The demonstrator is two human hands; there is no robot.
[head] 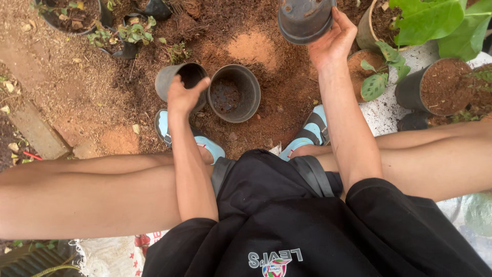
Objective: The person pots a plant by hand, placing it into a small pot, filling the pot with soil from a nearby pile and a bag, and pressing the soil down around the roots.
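Note:
My left hand [183, 95] grips the rim of an empty dark plastic pot [177, 78] lying tilted on the reddish soil. Right beside it stands a second dark pot [236, 92], mouth up, with a little soil at its bottom. My right hand [333, 41] is raised at the top of the view and holds a third dark plastic pot [302, 18], seen from its underside. A mound of red-brown soil [253, 48] lies between the pots and the raised hand. I sit with knees spread, feet in light blue sandals [205, 143] on the ground.
Soil-filled pots with plants stand at the right: a dark one [435, 87], a brown one with a spotted leaf [366, 72], and large green leaves [435, 20]. Small seedlings in black bags [128, 38] sit at the top left. A stone edging [36, 133] runs along the left.

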